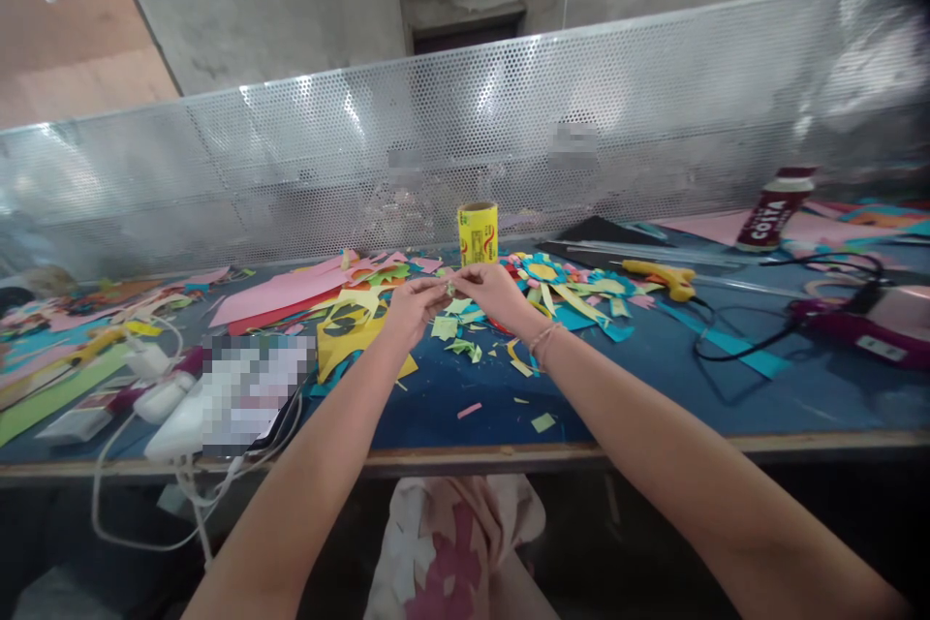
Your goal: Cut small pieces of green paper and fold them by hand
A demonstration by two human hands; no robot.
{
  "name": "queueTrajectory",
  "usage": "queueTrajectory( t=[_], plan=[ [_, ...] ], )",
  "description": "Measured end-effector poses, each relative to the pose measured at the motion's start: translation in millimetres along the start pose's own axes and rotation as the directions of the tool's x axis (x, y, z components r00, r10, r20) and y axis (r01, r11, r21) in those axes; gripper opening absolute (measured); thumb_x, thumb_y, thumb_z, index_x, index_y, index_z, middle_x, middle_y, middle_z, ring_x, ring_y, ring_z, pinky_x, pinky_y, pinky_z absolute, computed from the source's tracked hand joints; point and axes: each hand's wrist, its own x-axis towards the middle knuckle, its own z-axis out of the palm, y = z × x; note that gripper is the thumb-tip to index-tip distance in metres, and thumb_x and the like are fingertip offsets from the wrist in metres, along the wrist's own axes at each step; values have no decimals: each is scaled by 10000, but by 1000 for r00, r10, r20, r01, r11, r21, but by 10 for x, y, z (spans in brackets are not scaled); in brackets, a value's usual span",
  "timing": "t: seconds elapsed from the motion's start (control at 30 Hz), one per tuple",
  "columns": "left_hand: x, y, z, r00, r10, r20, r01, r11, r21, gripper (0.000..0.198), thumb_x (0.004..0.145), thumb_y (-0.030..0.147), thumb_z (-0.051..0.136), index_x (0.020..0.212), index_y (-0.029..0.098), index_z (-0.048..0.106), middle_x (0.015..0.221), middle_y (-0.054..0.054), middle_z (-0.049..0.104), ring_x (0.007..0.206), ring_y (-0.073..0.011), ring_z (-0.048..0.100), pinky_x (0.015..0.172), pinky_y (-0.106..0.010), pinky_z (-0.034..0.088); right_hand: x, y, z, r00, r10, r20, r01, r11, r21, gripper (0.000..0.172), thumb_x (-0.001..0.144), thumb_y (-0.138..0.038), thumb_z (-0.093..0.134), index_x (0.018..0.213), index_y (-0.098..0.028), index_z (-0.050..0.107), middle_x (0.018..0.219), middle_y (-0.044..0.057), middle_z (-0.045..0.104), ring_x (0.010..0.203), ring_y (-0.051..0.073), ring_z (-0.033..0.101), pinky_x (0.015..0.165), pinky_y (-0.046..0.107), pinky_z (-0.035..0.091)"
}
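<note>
Both of my hands meet over the middle of the table, fingertips nearly touching. Between them is a small pale green paper piece (450, 288), too small to make out its shape. My left hand (419, 302) pinches it from the left, and my right hand (495, 293) pinches it from the right. Below them lie green paper scraps (465, 349). Just behind the hands stands a yellow printed roll (478, 232), upright. Yellow paper with cut-out holes (341, 334) lies beside my left forearm, and colourful paper flowers (542, 273) are to the right of my right hand.
A yellow glue gun (661, 277) lies right, its cable running near a purple power strip (864, 329). A dark red bottle (774, 210) stands back right. Pink sheets (283, 291) lie left; chargers with white cables (164, 397) sit front left. A perforated metal screen (305, 165) borders the back.
</note>
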Motion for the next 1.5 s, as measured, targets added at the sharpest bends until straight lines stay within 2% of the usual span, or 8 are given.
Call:
queueTrajectory(
  t=[0.13, 0.33, 0.53, 0.67, 0.8, 0.97, 1.37, 1.5],
  plan=[
    [-2, 17, -5, 999, 41, -4, -41, 999, 26, 293, 490, 155, 758, 730, 149, 590, 626, 0, 630, 656, -147, 626, 749, -342, 486, 0, 9, 10, 1000, 0, -8, 0, 999, 43, 173, 688, -323, 582, 620, -164, 583, 605, 14, 605, 585, 126, 574, 598, 259, 483],
    [-35, 16, 34, 993, 114, 22, -116, 984, 137, 329, 507, 163, 748, 768, 161, 546, 638, -1, 629, 637, -144, 620, 731, -339, 485, 0, 38, -5, 999, -21, -40, 19, 999, -35, 264, 679, -415, 609, 614, -162, 577, 574, 20, 579, 541, 120, 532, 534, 251, 447],
    [-53, 9, 67, 998, 59, -8, -58, 997, 40, 359, 492, 128, 750, 765, 155, 519, 634, -7, 628, 630, -137, 615, 744, -344, 481, 23, 87, 25, 995, -23, -93, 19, 999, -44, 218, 647, -377, 616, 625, -169, 554, 591, 2, 569, 562, 115, 511, 566, 261, 438],
    [-73, 4, 104, 998, 48, -45, -51, 997, -59, 314, 518, 128, 724, 745, 156, 509, 619, -5, 628, 606, -132, 613, 742, -341, 483, 19, 103, 85, 984, -83, -159, 68, 993, -94, 184, 691, -352, 555, 663, -172, 529, 610, -6, 542, 583, 121, 500, 586, 266, 427],
    [-81, -12, 133, 997, 35, -63, -42, 992, -117, 271, 514, 134, 713, 705, 157, 523, 617, 2, 630, 631, -144, 625, 736, -331, 482, 6, 123, 154, 980, -113, -165, 101, 991, -84, 169, 729, -340, 513, 695, -175, 521, 667, 15, 566, 636, 139, 528, 626, 279, 440],
    [-91, -2, 143, 996, 56, -74, -67, 986, -155, 199, 517, 115, 678, 662, 152, 547, 612, 7, 621, 665, -150, 630, 757, -327, 476, -24, 113, 201, 976, -139, -170, 125, 988, -92, 173, 740, -335, 523, 723, -176, 590, 729, 27, 627, 701, 151, 570, 682, 284, 448],
    [-68, -38, 116, 997, 31, -64, -41, 984, -172, 206, 510, 125, 704, 673, 134, 578, 614, -7, 635, 639, -146, 626, 756, -330, 476, -8, 164, 204, 983, -17, -182, 32, 996, 82, 204, 658, -371, 613, 685, -169, 610, 676, 22, 637, 662, 156, 588, 649, 287, 467],
    [-64, -42, 107, 997, 38, -67, -49, 986, -157, 261, 501, 174, 754, 679, 131, 568, 635, -14, 639, 622, -122, 616, 736, -297, 474, -3, 201, 231, 980, 55, -190, -16, 980, 201, 221, 601, -368, 670, 679, -170, 607, 665, 17, 630, 645, 147, 579, 658, 291, 476]
  ],
)
